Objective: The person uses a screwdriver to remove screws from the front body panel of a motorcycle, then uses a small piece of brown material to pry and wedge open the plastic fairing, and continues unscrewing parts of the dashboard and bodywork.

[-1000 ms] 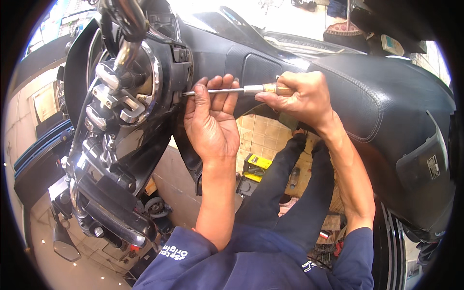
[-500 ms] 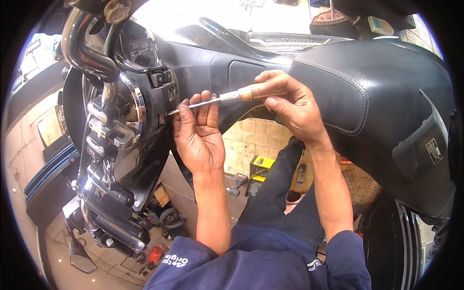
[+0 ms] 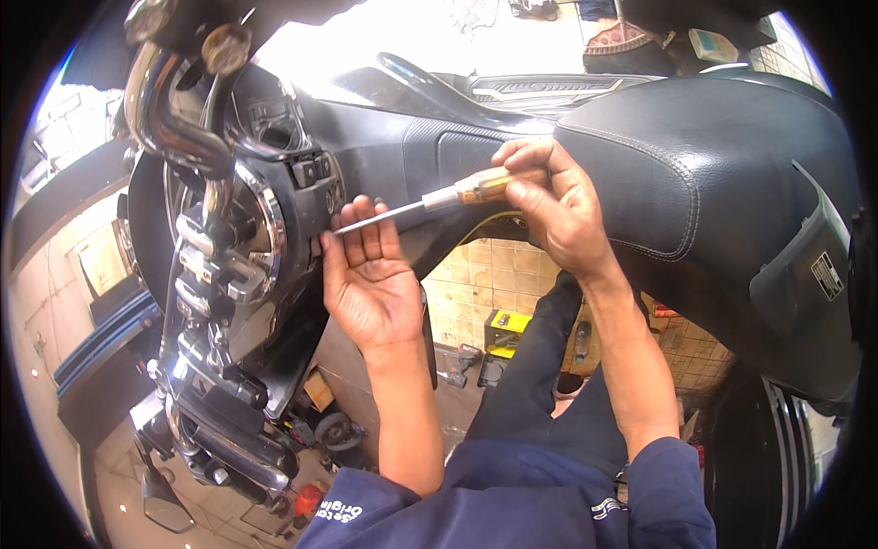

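Observation:
My right hand (image 3: pixel 569 206) is closed round the amber handle of a screwdriver (image 3: pixel 402 210), whose thin metal shaft points left and slightly down. The screwdriver's tip is by the black panel (image 3: pixel 306 203) below the handlebar of a scooter. My left hand (image 3: pixel 377 293) lies palm up under the shaft. Its fingers stretch out behind the shaft, and its thumb is near the tip. Whether the tip sits in a screw is too small to see.
A chrome handlebar (image 3: pixel 183 151) with clamps rises on the left. The black stitched seat (image 3: pixel 732 146) fills the right, with a loose-looking grey-black panel (image 3: pixel 796 274) on it. A yellow and black box (image 3: pixel 506 331) and a power drill (image 3: pixel 457 366) are on the floor below.
My left hand has moved slightly lower, and its thumb no longer overlaps the shaft. The screwdriver handle has turned and shifted slightly in my right hand. The view has shifted a little.

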A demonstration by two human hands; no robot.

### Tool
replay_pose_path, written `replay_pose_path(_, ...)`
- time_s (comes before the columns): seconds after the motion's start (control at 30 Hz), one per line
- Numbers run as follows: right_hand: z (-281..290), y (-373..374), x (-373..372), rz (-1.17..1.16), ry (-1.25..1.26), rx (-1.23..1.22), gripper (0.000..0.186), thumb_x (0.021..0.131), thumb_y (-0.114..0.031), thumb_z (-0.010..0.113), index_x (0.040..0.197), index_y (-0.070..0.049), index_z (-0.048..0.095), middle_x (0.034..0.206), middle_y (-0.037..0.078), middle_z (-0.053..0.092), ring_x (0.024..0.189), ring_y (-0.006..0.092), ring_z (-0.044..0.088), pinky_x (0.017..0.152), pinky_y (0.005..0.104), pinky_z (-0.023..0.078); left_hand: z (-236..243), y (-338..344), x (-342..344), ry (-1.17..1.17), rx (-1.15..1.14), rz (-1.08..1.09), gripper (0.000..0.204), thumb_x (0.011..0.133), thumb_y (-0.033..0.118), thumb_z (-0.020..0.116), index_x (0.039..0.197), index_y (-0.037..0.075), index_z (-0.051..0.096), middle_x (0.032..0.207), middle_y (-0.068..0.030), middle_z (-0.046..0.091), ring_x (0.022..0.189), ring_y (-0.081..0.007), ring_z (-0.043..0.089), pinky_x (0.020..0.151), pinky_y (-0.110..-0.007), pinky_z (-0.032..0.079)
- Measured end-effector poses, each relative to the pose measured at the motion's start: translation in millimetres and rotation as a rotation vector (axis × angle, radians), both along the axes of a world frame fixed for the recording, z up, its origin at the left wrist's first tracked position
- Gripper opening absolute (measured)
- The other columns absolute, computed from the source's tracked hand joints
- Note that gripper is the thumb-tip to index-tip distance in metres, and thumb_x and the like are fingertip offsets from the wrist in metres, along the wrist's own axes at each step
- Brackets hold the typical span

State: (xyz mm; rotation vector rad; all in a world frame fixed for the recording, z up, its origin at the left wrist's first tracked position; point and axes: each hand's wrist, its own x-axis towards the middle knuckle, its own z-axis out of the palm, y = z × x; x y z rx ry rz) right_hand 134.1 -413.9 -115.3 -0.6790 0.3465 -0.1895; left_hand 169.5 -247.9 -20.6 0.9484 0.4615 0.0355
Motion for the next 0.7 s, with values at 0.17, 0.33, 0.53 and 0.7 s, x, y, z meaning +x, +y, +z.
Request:
replay_pose_path(0.17, -14.6, -18.0, -6.3, 0.267, 0.076, 0.097, 0.014, 0.101, -0.007, 0.054, 0.113, -0.001, 0.057, 0.111, 0.011, 0.063, 0.092, 0.0124, 0.061, 0.080, 0.0281, 0.051, 4.4, -7.0, -2.9, 0.052, -0.164, 0.115, 0.013, 0.095, 0.010, 0.064, 0.103, 0.000, 0.067, 0.111, -0.0117, 0.071, 0.117, -0.0270, 0.063, 0.116, -0.049, 0.039)
replay_pose_path(0.33, -12.9, 2.0, -8.7, 0.001, -0.055, 0.114, 0.018, 0.105, -0.013, 0.049, 0.113, 0.000, 0.057, 0.096, 0.009, 0.066, 0.077, 0.0125, 0.062, 0.072, 0.0277, 0.051, 3.9, -9.0, -3.7, 0.051, -0.280, 0.100, 0.013, 0.093, 0.008, 0.065, 0.104, 0.001, 0.066, 0.110, -0.0098, 0.070, 0.116, -0.0254, 0.062, 0.118, -0.049, 0.035)
replay_pose_path(0.53, -18.2, -5.7, -5.3, 0.094, -0.038, 0.092, 0.021, 0.102, -0.017, 0.054, 0.113, 0.000, 0.060, 0.093, 0.007, 0.068, 0.078, 0.0097, 0.063, 0.071, 0.0252, 0.051, 1.6, -3.8, -2.3, 0.021, -0.285, 0.113, 0.013, 0.094, 0.008, 0.064, 0.104, -0.001, 0.065, 0.109, -0.0100, 0.070, 0.115, -0.0244, 0.062, 0.118, -0.050, 0.036)
replay_pose_path(0.7, -17.7, -29.1, -9.7, 0.405, 0.016, 0.007, 0.017, 0.099, -0.007, 0.055, 0.114, -0.001, 0.059, 0.108, 0.010, 0.066, 0.080, 0.0110, 0.065, 0.081, 0.0262, 0.053, -1.1, -6.1, -1.8, 0.025, -0.323, 0.103, 0.014, 0.094, 0.006, 0.063, 0.103, -0.003, 0.065, 0.107, -0.0116, 0.070, 0.112, -0.0255, 0.064, 0.116, -0.050, 0.039)
